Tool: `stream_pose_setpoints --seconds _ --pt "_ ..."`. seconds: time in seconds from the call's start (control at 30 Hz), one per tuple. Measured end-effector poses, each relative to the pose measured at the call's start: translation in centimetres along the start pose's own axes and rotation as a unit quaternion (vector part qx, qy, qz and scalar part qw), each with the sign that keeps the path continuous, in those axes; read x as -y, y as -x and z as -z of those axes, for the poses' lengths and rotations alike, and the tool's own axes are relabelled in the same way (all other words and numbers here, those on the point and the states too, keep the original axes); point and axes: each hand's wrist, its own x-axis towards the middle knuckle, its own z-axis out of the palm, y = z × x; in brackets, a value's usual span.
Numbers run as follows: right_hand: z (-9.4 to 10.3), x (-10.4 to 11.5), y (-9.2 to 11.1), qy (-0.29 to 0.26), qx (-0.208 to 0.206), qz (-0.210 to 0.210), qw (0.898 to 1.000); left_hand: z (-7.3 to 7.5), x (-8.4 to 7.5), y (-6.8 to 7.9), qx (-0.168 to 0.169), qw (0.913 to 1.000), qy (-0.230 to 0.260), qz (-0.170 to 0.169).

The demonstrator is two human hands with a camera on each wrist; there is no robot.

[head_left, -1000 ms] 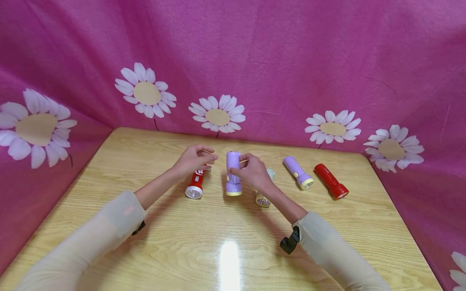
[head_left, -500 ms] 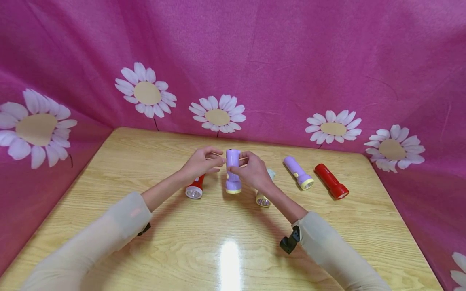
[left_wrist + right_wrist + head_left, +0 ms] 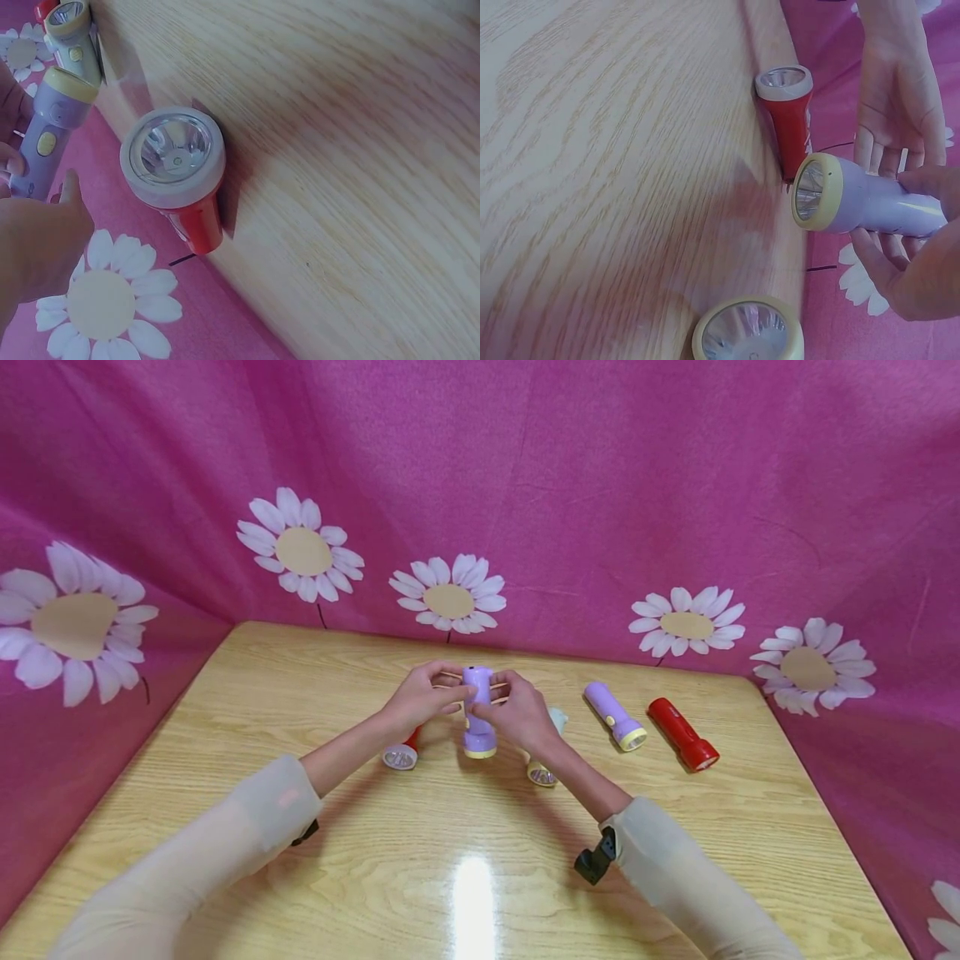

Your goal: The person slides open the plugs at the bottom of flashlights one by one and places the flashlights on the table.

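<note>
My right hand [image 3: 525, 717] grips a purple flashlight [image 3: 479, 740] around its body and holds it above the table, its pale yellow lens end pointing down toward me. On the other side, my left hand [image 3: 422, 700] has its thumb and fingers at the same flashlight's upper body, near the tail. A yellow switch [image 3: 46, 144] shows on the barrel in the left wrist view. Below the left hand lies a red flashlight [image 3: 401, 757] with a white head, partly hidden by that hand. Behind my right wrist a pale flashlight [image 3: 542, 773] with a cream rim is partly covered.
A second purple flashlight [image 3: 615, 717] and a plain red flashlight [image 3: 682, 734] lie to the right on the wooden table [image 3: 390, 877]. A pink cloth [image 3: 555, 510] with white daisies stands around the back and sides.
My left hand has moved right, from above the red flashlight to the purple one's upper body, covering more of the red one. The purple flashlight has risen slightly in my right hand.
</note>
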Motion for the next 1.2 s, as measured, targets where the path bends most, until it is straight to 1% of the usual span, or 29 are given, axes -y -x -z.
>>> stream_pose_setpoints --seconds 0.33,0.7,0.8,0.87,1.03,1.07,1.2 --pt "-0.27 0.26 -0.05 -0.006 0.006 0.010 1.000 -0.38 0.05 -0.19 -0.014 0.9994 0.027 0.018" --pt "-0.05 0.35 0.05 -0.011 0.011 0.012 1.000 -0.36 -0.07 0.11 -0.013 0.9994 0.031 0.003" --pt "0.09 0.40 0.10 -0.012 0.013 0.016 1.000 -0.31 -0.22 0.18 -0.010 0.9994 0.034 -0.002" --pt "0.14 0.38 0.09 -0.013 0.013 0.019 1.000 -0.30 -0.59 0.42 -0.006 0.9994 0.034 -0.002" --pt "0.34 0.35 0.06 -0.018 0.019 0.032 0.999 -0.22 -0.70 0.49 0.004 0.9994 0.028 -0.020" --pt "0.40 0.36 0.06 -0.019 0.021 0.035 0.999 -0.18 -0.47 0.33 0.005 0.9993 0.025 -0.028" --pt "0.72 0.43 0.05 -0.018 0.029 0.051 0.998 -0.15 -0.66 0.44 0.019 0.9981 0.018 -0.056"
